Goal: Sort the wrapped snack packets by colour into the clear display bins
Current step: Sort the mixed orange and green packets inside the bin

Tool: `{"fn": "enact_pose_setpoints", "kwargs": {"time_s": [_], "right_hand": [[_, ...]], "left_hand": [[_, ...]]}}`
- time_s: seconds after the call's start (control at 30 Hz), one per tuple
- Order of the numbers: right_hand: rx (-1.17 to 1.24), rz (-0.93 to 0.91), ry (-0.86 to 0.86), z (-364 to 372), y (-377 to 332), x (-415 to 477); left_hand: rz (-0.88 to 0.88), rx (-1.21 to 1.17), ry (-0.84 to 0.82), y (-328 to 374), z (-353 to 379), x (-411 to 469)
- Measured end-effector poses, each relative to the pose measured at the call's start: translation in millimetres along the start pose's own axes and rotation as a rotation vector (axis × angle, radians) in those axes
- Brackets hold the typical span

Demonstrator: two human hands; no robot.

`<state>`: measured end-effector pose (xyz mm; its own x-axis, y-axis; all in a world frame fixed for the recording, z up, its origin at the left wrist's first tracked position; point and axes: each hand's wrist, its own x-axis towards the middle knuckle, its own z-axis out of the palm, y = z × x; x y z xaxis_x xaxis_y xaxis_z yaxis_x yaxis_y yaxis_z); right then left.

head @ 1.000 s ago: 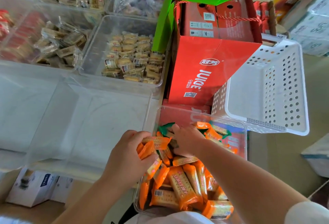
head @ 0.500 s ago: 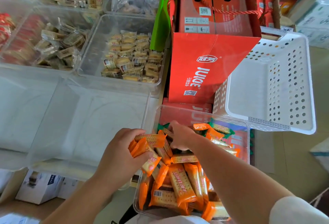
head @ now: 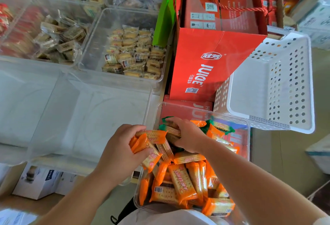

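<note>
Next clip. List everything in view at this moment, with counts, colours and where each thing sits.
near bin: one, clear, right in front of the person
second bin: one, clear, left of the near bin
orange packets: many, orange, heaped in the near bin
green packets: a few, green-edged, far end of the near bin
yellow cakes: many, pale yellow, clear bin further back
brown snacks: many, brownish, clear bin at upper left
juice cartons: two seen, red, stacked behind the near bin
basket: one, white, perforated, right of the cartons
left hand: grips several orange packets
right hand: grips a green packet
</note>
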<state>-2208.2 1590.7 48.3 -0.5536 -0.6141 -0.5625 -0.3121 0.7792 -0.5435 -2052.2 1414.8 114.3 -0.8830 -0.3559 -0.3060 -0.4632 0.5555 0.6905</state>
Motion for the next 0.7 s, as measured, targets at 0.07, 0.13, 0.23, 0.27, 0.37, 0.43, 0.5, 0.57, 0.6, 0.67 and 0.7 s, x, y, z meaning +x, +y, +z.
{"fn": "enact_pose_setpoints", "kwargs": {"time_s": [0.07, 0.13, 0.23, 0.27, 0.37, 0.43, 0.5, 0.57, 0.6, 0.67, 0.7], "right_hand": [[-0.030, -0.053, 0.059, -10.4, -1.7, -17.3], [-0.052, -0.089, 0.097, -27.1, 2.1, -39.1], [-0.093, -0.113, 0.196, -52.2, 23.3, -70.3], [-0.130, -0.102, 0.232, -59.0, 33.6, -78.7], [-0.310, -0.016, 0.215, -73.5, 59.8, -97.4], [-0.400, 0.056, 0.146, -73.8, 68.1, -105.3], [-0.479, 0.116, 0.149, -71.0, 69.5, -107.7], [-0.594, 0.171, 0.142, -68.3, 65.9, -106.7], [-0.635, 0.185, 0.127, -67.2, 63.4, -106.1], [-0.632, 0.154, 0.131, -67.5, 51.8, -106.7], [-0.602, 0.111, 0.170, -66.7, 43.3, -106.5]], "left_hand": [[0.007, 0.000, -0.004, 1.2, 0.3, -0.2], [0.016, 0.010, -0.020, 4.2, 1.1, 0.4], [0.050, 0.027, -0.034, 9.2, 3.0, 5.8], [0.058, 0.028, -0.036, 11.0, 3.5, 8.6], [0.059, 0.040, -0.048, 18.1, 6.0, 16.4], [0.070, 0.064, -0.047, 23.3, 7.7, 21.0], [0.085, 0.086, -0.050, 27.6, 9.1, 24.9], [0.091, 0.101, -0.041, 28.5, 9.8, 28.0], [0.090, 0.103, -0.034, 28.6, 9.8, 28.8], [0.088, 0.098, -0.012, 27.9, 9.0, 29.1], [0.086, 0.094, 0.000, 27.1, 8.2, 28.6]]}}
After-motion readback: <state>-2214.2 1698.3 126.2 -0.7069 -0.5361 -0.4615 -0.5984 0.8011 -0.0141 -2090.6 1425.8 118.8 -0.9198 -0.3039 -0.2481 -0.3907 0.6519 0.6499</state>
